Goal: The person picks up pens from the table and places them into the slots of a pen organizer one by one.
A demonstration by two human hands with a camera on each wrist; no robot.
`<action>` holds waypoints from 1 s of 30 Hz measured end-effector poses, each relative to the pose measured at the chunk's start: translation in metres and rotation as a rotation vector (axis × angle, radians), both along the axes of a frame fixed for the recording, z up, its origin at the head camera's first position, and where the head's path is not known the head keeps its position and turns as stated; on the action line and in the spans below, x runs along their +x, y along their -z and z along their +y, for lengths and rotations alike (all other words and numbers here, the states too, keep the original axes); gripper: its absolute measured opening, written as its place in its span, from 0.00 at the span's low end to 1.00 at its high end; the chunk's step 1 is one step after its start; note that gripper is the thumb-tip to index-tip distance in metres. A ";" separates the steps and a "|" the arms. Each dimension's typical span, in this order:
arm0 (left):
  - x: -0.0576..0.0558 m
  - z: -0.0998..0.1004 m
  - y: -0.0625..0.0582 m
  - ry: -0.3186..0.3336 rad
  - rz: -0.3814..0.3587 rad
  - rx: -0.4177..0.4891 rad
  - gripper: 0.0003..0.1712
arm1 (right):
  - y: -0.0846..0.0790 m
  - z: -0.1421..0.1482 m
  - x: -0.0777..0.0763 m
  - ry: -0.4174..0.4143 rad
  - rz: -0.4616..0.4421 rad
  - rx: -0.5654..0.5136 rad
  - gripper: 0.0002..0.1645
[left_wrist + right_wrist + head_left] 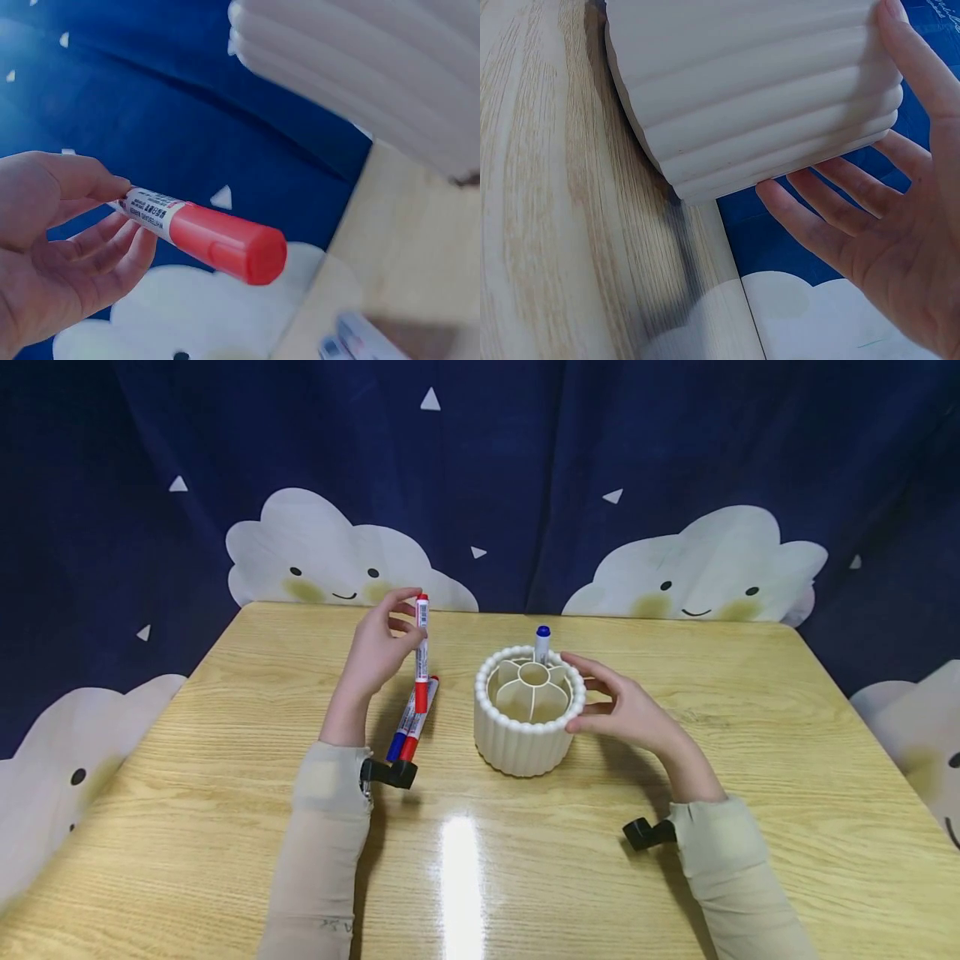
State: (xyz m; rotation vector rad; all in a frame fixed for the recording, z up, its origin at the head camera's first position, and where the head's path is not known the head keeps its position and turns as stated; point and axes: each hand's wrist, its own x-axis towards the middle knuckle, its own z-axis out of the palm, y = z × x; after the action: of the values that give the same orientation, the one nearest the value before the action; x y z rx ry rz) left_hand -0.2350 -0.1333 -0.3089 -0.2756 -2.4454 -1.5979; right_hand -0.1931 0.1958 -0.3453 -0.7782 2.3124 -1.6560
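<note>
My left hand pinches a red-capped whiteboard marker between thumb and fingers. The marker is upright above the table, its large red cap facing down; the left wrist view shows this cap close up. To its right stands a round, cream-coloured, ribbed pen holder with a beaded rim and inner compartments. My right hand grips the holder's right side, thumb at the near rim and fingers round the far side. A blue-ended marker stands in a compartment at the back of the holder.
Below my left hand, a blue-capped marker and a red-capped marker lie side by side on the wooden table. A dark blue curtain with cloud faces hangs behind the table's far edge.
</note>
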 end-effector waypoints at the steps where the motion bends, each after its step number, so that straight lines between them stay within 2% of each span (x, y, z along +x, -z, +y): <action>1: 0.000 0.003 -0.004 0.000 0.018 0.012 0.30 | 0.000 0.000 0.000 0.001 -0.003 0.000 0.51; 10: 0.005 0.032 -0.040 0.023 0.204 0.151 0.29 | 0.000 0.001 -0.001 0.002 0.004 -0.001 0.51; 14: 0.017 0.047 -0.057 0.027 0.275 0.201 0.28 | 0.000 0.000 0.000 -0.001 0.000 -0.003 0.51; 17: 0.027 0.056 -0.068 0.005 0.314 0.228 0.27 | 0.000 0.000 0.000 0.002 -0.009 -0.005 0.51; 23: 0.027 0.066 -0.072 -0.040 0.370 0.319 0.26 | -0.001 0.000 0.001 0.002 -0.013 -0.005 0.51; 26: 0.027 0.072 -0.070 -0.009 0.404 0.350 0.26 | -0.001 0.000 0.001 0.003 -0.009 -0.005 0.51; 30: 0.024 0.079 -0.061 0.042 0.420 0.359 0.26 | 0.000 0.000 0.000 0.007 -0.002 0.002 0.51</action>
State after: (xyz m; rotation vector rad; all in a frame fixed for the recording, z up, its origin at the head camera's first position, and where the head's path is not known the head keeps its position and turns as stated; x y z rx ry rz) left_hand -0.2105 -0.0541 -0.2474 -0.5404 -1.8206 -1.7474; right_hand -0.1928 0.1958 -0.3452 -0.7695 2.3174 -1.6568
